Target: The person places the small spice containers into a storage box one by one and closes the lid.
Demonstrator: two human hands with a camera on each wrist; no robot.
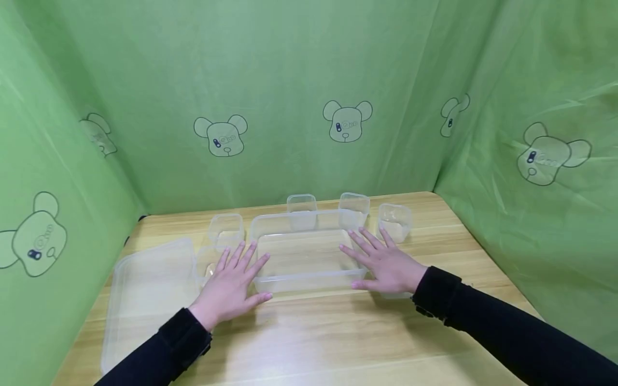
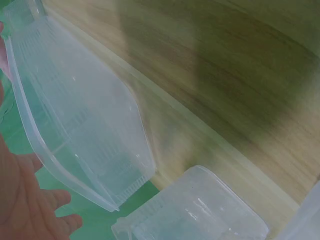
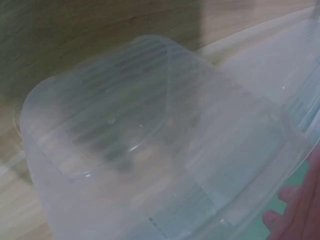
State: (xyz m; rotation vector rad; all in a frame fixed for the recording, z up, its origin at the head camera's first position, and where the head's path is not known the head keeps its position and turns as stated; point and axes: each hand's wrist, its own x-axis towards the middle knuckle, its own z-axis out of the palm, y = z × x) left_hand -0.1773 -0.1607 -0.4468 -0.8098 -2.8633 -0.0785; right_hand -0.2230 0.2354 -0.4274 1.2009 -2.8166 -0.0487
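Observation:
A large clear plastic container (image 1: pixel 309 281) stands in the middle of the wooden table. My left hand (image 1: pixel 230 287) is spread with straight fingers near its left end, over a small clear container (image 1: pixel 205 257) that it partly hides. At the opposite end my right hand (image 1: pixel 388 268), fingers also spread, overlaps the big container's corner and largely covers another small container (image 1: pixel 396 295). Neither hand grips anything. The left wrist view shows the large container's side (image 2: pixel 90 110) beside the fingers; in the right wrist view a small container (image 3: pixel 115 130) fills the foreground.
A large translucent lid (image 1: pixel 149 295) lies flat on the left. Behind the large container are small clear containers: one at back left (image 1: pixel 226 230), two along the back (image 1: pixel 301 203) (image 1: pixel 354 202), and one at back right (image 1: pixel 396 220). Green fabric walls (image 1: pixel 289 80) enclose the table.

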